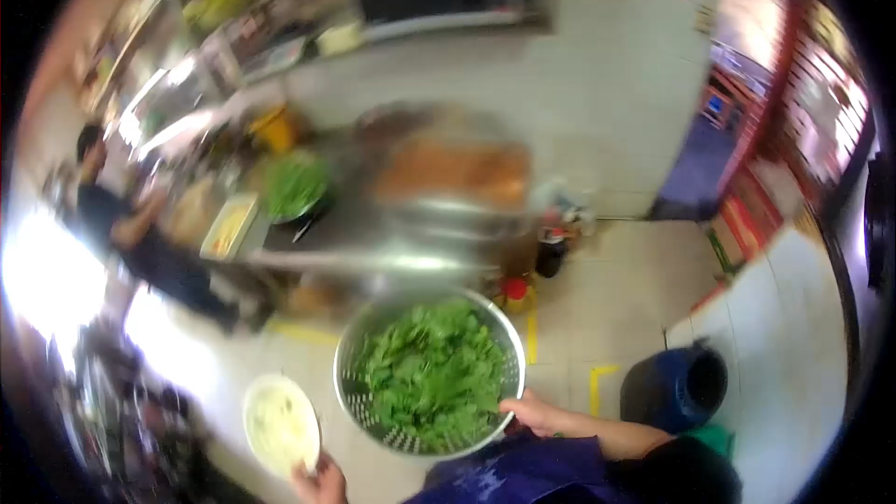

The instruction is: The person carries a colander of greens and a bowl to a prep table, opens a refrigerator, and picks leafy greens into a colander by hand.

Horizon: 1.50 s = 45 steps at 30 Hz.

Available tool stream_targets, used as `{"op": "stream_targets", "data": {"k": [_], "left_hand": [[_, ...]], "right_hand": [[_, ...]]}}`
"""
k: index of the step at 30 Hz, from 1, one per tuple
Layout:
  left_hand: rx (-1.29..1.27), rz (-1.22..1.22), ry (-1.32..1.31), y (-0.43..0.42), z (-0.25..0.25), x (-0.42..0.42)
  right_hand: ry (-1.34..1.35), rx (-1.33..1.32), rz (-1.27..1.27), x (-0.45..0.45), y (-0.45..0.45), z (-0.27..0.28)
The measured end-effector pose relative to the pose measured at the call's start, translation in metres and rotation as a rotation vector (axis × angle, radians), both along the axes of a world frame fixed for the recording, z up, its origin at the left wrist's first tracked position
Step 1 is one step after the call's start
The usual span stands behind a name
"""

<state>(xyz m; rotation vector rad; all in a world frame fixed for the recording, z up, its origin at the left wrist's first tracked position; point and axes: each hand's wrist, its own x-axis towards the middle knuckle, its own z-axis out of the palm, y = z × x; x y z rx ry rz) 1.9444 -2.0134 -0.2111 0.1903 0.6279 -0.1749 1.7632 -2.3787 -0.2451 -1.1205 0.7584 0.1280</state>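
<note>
The steel colander [351, 364], loaded with leafy greens [434, 373], is held clear of the worktop [359, 254], on the person's side of its near edge and above the floor [597, 303]. The right hand [534, 413] is closed on the colander's lower-right rim, thumb uppermost; whether the body shares the load cannot be told. The left hand [322, 483], partly cut off by the frame, is closed on the near edge of a pale oval dish [249, 418] with pale contents, held just beside the colander, apparently apart from it. Principal hazard: the colander seems gripped at one side only, so the weight of greens could twist the rim in the fingers and tip leaves onto the floor. The dish, pinched at one end, could likewise dip and shed its contents. Should the two vessels knock together, either grip might be jarred. Striking the worktop's near edge could do the same. Items on the worktop are too blurred to assess.
</note>
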Motion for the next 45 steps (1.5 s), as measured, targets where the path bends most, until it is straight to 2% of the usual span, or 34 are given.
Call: {"op": "stream_targets", "data": {"k": [1, 2, 3, 4, 6, 9, 11, 14, 17, 21, 24, 26, 27, 29, 30, 32, 33, 34, 35, 37, 41, 42, 45], "left_hand": [[0.030, -0.097, -0.073, -0.017, 0.016, 0.013], [0.103, -0.082, -0.077, -0.040, 0.036, 0.019], [0.152, -0.048, -0.088, -0.050, 0.033, 0.004], [0.132, -0.086, -0.138, -0.050, 0.019, 0.013], [0.108, -0.149, -0.220, -0.081, 0.031, 0.022], [0.066, -0.195, -0.209, -0.115, 0.045, 0.030], [0.098, -0.152, -0.217, -0.127, 0.055, 0.022], [0.141, -0.083, -0.205, -0.135, 0.074, -0.003], [0.132, -0.040, -0.205, -0.122, 0.061, -0.031], [0.197, 0.019, -0.096, -0.105, 0.048, -0.062], [0.298, -0.059, -0.050, -0.086, 0.046, -0.063], [0.285, -0.116, -0.003, -0.088, 0.042, -0.033], [0.272, -0.145, 0.030, -0.087, 0.040, -0.016], [0.254, -0.246, -0.024, -0.074, 0.030, 0.022], [0.263, -0.285, -0.071, -0.068, 0.027, 0.038], [0.310, -0.358, -0.048, -0.110, 0.081, 0.129], [0.315, -0.410, -0.069, -0.122, 0.082, 0.154], [0.312, -0.466, -0.098, -0.123, 0.081, 0.176], [0.304, -0.509, -0.076, -0.123, 0.080, 0.193], [0.296, -0.616, -0.061, -0.124, 0.079, 0.230], [0.269, -0.740, -0.045, -0.134, 0.069, 0.286], [0.269, -0.777, -0.034, -0.135, 0.061, 0.299], [0.272, -0.844, -0.017, -0.134, 0.042, 0.326]], "right_hand": [[0.045, 0.021, 0.023, 0.009, 0.004, 0.003], [0.009, 0.057, 0.023, 0.004, 0.003, -0.012], [-0.027, 0.095, 0.023, -0.001, 0.002, -0.027], [-0.024, 0.102, 0.012, -0.004, 0.003, -0.020], [-0.068, 0.071, 0.009, 0.011, -0.005, -0.019], [-0.071, 0.044, 0.091, 0.017, -0.026, -0.025], [-0.073, 0.066, 0.186, 0.028, -0.045, -0.027], [-0.062, 0.137, 0.182, 0.025, -0.058, -0.010], [-0.005, 0.174, 0.221, 0.018, -0.068, -0.007], [-0.009, 0.237, 0.052, -0.005, -0.058, -0.015], [-0.003, 0.218, -0.077, -0.015, -0.040, -0.011], [0.018, 0.205, -0.108, -0.010, -0.048, -0.023], [0.019, 0.178, -0.229, -0.014, -0.046, -0.024], [0.126, 0.107, -0.429, -0.027, -0.036, -0.044], [0.090, 0.101, -0.430, -0.042, -0.033, -0.062], [0.234, 0.099, -0.488, -0.005, -0.083, -0.007], [0.323, 0.078, -0.574, -0.002, -0.092, 0.003], [0.278, 0.049, -0.697, -0.001, -0.084, -0.006], [0.303, 0.039, -0.698, 0.000, -0.077, -0.004], [0.270, 0.152, -0.876, 0.003, -0.056, 0.002], [-0.018, 0.552, -0.542, 0.032, 0.004, 0.036], [-0.091, 0.529, -0.463, 0.055, 0.014, 0.040], [0.026, 0.140, -0.226, 0.137, 0.032, 0.046]]}}
